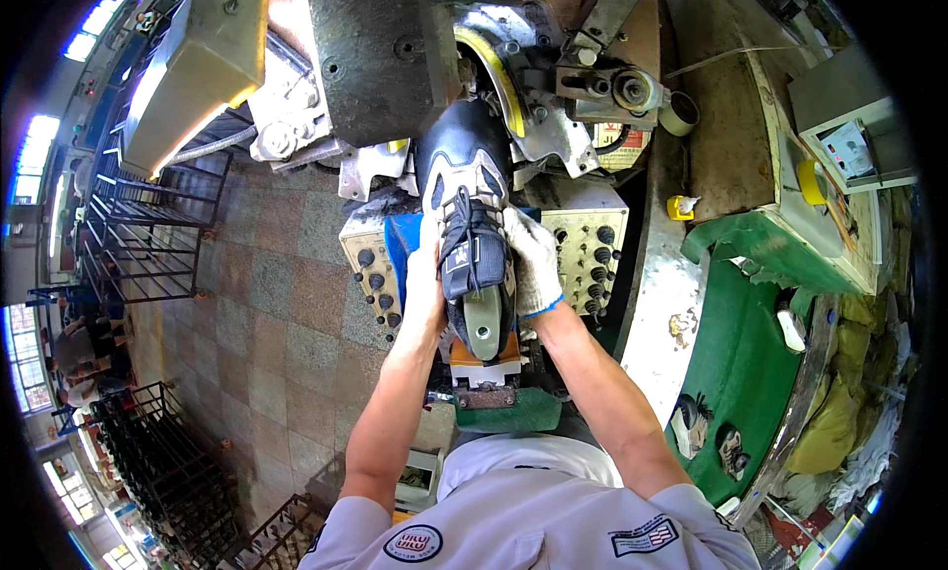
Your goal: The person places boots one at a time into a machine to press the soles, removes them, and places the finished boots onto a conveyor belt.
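I hold a dark shoe [460, 259] with grey-beige panels at the near side of the machine [380, 66], its black toe [462, 130] pointing in beneath the machine's head, beside a curved yellow-edged guide [502, 81]. My left hand [428, 269] is closed against the shoe's left flank; my right hand [533, 259], in a white glove with a blue-edged cuff, grips the opposite flank. My fingertips are mostly hidden, so I cannot tell how far they wrap underneath. Black laces [459, 224] lie over the shoe's tongue, and a green last [483, 318] with a round hole fills its heel end.

Low on the machine's left is a control box [353, 240] with black knobs; a similar pale box [581, 222] stands low on its right. Well to the machine's right, a green-covered bench [736, 372] carries several loose shoes [689, 427]. Far to the machine's left, dark metal racks [148, 242] stand on the checkered floor [281, 303].
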